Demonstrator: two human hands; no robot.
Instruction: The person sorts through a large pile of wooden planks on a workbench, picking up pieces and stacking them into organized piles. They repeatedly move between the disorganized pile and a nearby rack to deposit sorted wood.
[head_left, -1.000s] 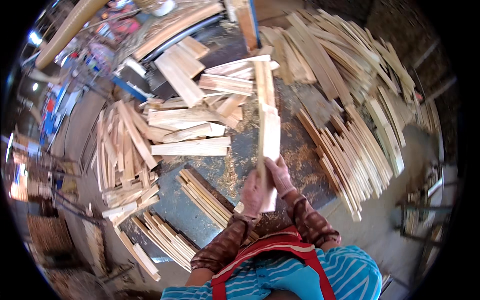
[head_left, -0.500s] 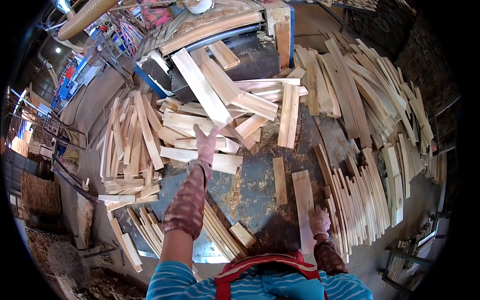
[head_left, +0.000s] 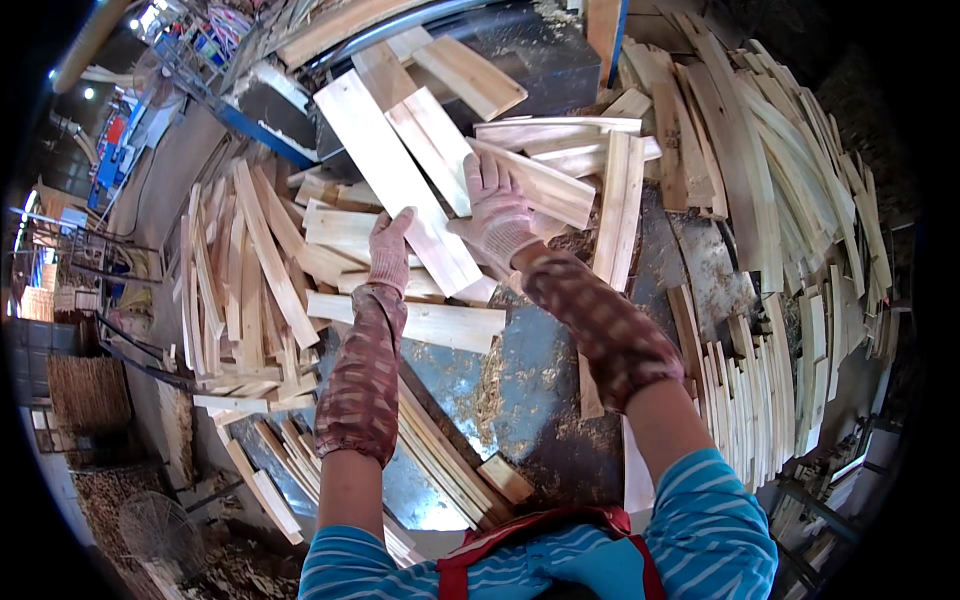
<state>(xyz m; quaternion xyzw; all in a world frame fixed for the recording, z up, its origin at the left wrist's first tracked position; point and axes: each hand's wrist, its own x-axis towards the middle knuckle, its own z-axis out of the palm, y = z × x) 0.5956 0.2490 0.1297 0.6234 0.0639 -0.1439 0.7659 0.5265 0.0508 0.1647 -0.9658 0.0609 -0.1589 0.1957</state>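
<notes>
A long pale wooden board (head_left: pixel 385 165) slants across the pile, its upper end toward the machine. At its left edge is my gloved left hand (head_left: pixel 390 248), closed on the edge with the thumb side on top; the fingers underneath are hidden. My gloved right hand (head_left: pixel 498 210) lies to the right, fingers stretched forward and thumb out toward the long board. Under and beside those fingers are a second pale board (head_left: pixel 428 135) and another plank (head_left: pixel 550 188). A wider board (head_left: pixel 470 75) rests farther up at the machine's outlet.
Loose boards are heaped at the left (head_left: pixel 250 260). Large stacks (head_left: pixel 790 170) stand far right, with a row of upright-edged strips (head_left: pixel 745 400) nearer. The dark metal table (head_left: pixel 540 350) carries sawdust. A machine (head_left: pixel 540 40) is at the back.
My right hand has left the board at the near right and come up to the pile. My left hand has shifted from the long board's lower end to its left edge. The view has moved forward.
</notes>
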